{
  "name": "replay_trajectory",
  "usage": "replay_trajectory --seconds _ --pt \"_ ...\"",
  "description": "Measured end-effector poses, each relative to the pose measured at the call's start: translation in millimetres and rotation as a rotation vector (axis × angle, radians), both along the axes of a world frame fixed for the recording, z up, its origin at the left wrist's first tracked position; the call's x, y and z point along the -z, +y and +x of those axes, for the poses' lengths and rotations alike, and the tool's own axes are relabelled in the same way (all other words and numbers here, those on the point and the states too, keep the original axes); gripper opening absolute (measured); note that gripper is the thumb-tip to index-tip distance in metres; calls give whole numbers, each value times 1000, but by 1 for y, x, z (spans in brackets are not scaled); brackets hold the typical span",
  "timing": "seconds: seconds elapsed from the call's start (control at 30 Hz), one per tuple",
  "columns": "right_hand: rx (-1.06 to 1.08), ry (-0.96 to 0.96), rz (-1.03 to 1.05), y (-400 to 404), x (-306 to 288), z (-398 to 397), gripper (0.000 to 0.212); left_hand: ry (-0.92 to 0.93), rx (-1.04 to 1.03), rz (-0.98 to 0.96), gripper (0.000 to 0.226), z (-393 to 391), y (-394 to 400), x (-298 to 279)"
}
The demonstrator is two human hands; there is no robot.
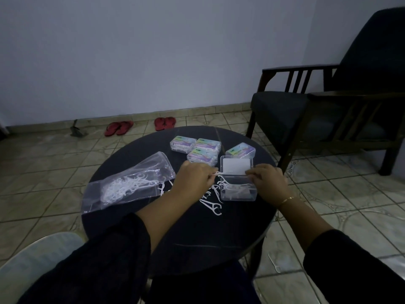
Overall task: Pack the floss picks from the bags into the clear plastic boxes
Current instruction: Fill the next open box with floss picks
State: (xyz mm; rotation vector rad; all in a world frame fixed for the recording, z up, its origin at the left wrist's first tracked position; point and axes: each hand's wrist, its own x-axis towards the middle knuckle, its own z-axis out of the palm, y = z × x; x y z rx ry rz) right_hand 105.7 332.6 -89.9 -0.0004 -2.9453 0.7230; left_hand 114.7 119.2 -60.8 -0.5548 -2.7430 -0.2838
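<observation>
My two bare forearms come out of loose black sleeves pushed up toward the elbows. No rings show on my left hand (192, 178) — my right hand (268, 183) has one thin gold bracelet (287, 200) at the wrist.

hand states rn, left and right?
Left hand: pinching a floss pick at the open box.
Right hand: fingers curled at the box's rim; grip unclear.

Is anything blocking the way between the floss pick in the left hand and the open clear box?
Nothing visible does. The left hand pinches a floss pick right at the open box, whose lid is flipped back; the right hand holds its far edge.
</observation>
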Motion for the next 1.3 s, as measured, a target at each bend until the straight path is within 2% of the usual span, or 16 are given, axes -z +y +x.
replay_trajectory --seconds 0.1,0.23,0.43,0.6,0.7,0.8,0.9,1.03,1.17,1.3 --pt "62 25 -57 4 1 4 27 17 77 -93 31 -5 18 0" --pt "71 37 -84 6 5 1 28 -74 91 -174 33 -11 43 7" --pt "15 9 -86 5 21 2 32 -112 -33 -16 45 -2 46 20" --pt "-31 -46 -55 4 32 7 29 -220 -79 -50 59 11 30 33" --pt "-8 -62 -74 0 32 8 29 -176 -76 -73 55 16 32 40" --pt "-2 -76 -92 -6 28 10 29 -88 -33 -99 66 21 39 41" --pt "52 -67 -156 -11 22 16 24 -116 -35 -93 47 23 45 38" --pt "38 -48 -114 -10 19 20 34 -126 -27 -84 48 21 43 37" --pt "18 -48 -67 -5 18 18 30 -110 -35 -126 46 17 33 42" --pt "34 14 -34 -7 11 22 31 -77 -56 -65 41 18 19 39"
